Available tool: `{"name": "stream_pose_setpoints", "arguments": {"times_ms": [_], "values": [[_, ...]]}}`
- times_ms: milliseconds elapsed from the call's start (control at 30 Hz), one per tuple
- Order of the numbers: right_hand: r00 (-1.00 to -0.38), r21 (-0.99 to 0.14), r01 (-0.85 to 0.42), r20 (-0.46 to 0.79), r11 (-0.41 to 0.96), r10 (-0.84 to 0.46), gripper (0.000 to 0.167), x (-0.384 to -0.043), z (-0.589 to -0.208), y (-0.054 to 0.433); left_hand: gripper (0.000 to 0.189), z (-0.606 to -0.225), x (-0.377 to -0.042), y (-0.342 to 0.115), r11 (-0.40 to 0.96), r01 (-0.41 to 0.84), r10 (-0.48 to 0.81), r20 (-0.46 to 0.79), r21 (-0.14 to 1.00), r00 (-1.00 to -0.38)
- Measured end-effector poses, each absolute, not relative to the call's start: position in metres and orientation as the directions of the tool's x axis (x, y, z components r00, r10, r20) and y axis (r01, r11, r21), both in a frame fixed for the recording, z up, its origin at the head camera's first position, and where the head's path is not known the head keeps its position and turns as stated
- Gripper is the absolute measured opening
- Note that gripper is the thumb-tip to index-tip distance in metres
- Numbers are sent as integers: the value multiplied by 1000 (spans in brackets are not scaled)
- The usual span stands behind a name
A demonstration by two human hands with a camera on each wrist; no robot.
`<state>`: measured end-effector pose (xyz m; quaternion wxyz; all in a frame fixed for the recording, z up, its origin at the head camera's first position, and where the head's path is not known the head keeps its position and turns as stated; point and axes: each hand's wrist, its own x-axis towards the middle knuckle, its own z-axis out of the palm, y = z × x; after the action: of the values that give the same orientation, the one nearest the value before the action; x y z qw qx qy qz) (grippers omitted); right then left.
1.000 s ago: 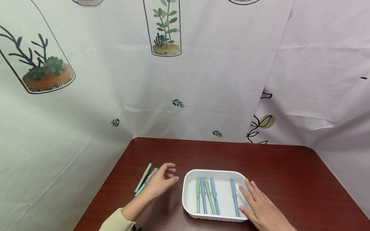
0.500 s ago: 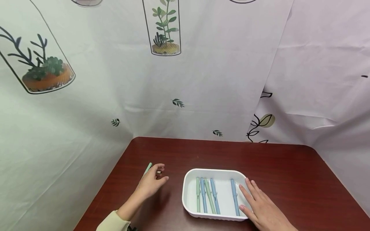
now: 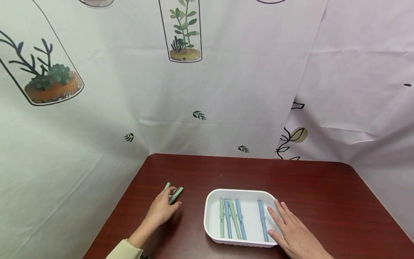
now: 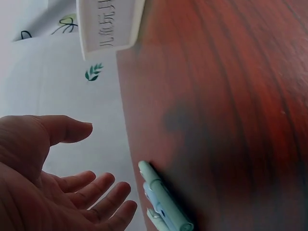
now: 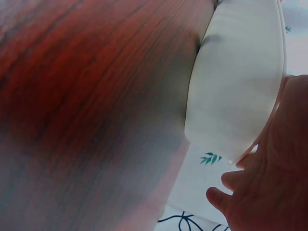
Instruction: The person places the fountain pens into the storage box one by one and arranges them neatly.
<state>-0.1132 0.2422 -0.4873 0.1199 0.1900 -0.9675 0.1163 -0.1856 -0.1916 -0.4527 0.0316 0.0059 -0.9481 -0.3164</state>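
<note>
My left hand (image 3: pixel 163 207) is over the left part of the table, thumb and fingers apart. A green pen (image 3: pixel 176 195) shows between its thumb and index finger in the head view. The end of another green pen (image 3: pixel 167 185) pokes out beyond the knuckles. In the left wrist view, a green pen (image 4: pixel 168 207) lies just off the fingertips with a blue pen (image 4: pixel 150 193) partly hidden beside it. With fingers spread and straight, my right hand (image 3: pixel 295 230) rests on the right rim of a white tray (image 3: pixel 239 192). Green and blue pens (image 3: pixel 234 219) lie lengthwise inside it.
The dark red wooden table (image 3: pixel 307 187) reaches back to a white cloth (image 3: pixel 226 90) printed with plants, which also hangs along the sides. One blue pen (image 3: pixel 263 221) lies apart from the others in the tray, near its right end.
My left hand has moved left and a little lower, and a green pen once behind its fingers now shows. The right hand and the tray have stayed in place.
</note>
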Motion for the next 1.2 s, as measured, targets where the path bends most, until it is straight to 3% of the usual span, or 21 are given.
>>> {"name": "stream_pose_setpoints", "arguments": {"times_ms": [367, 1200], "values": [[-907, -201, -385, 261, 901, -329, 70, -113, -487, 243, 61, -467, -191, -197, 887, 18, -11, 60, 461, -998], [-897, -195, -404, 279, 894, -344, 70, -114, -489, 244, 55, -475, -202, -193, 952, 28, 5, 76, 306, -997]]}}
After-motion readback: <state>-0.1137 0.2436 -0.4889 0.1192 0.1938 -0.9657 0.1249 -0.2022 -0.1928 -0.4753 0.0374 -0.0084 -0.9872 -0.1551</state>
